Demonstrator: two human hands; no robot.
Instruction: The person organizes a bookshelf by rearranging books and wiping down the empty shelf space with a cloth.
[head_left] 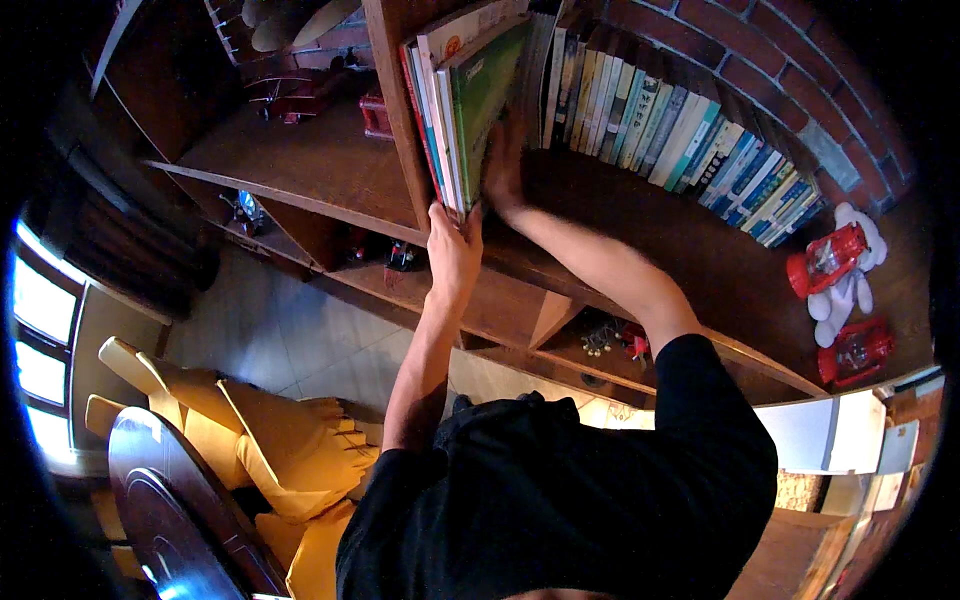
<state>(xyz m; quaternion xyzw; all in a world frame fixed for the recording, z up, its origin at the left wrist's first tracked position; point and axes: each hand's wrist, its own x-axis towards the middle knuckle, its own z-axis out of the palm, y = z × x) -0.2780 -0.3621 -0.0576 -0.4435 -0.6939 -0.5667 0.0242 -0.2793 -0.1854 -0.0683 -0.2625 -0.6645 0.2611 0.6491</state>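
Head view. On my remote feed, a dark brown wooden shelf unit (620, 215) curves across the upper frame before a red brick wall (735, 45). To the right of the hands, a long row of upright paperbacks with pale, blue and green spines (640, 120) lines the wall; at the far right I see a red metal lantern (828, 262) against a white plush figure (845, 300), and a second red lantern (857, 352) nearer the shelf's front edge. An upright wooden divider (392, 110) stands just left of the group of thin upright books with red, teal and white edges (437, 125), limiting room on that side. The group is in the upper middle, at the compartment's left end. Its long axis runs up the frame, the upper end slanting right; the green cover (487, 110) of its outermost book faces right. My left hand (455, 245) grips the lower end, by the front edge. My right hand (503, 168) is at the green cover, shadowed and blurred; whether its fingers are spread or bent I cannot tell. Brown shelf board extends from the right forearm toward the lanterns.
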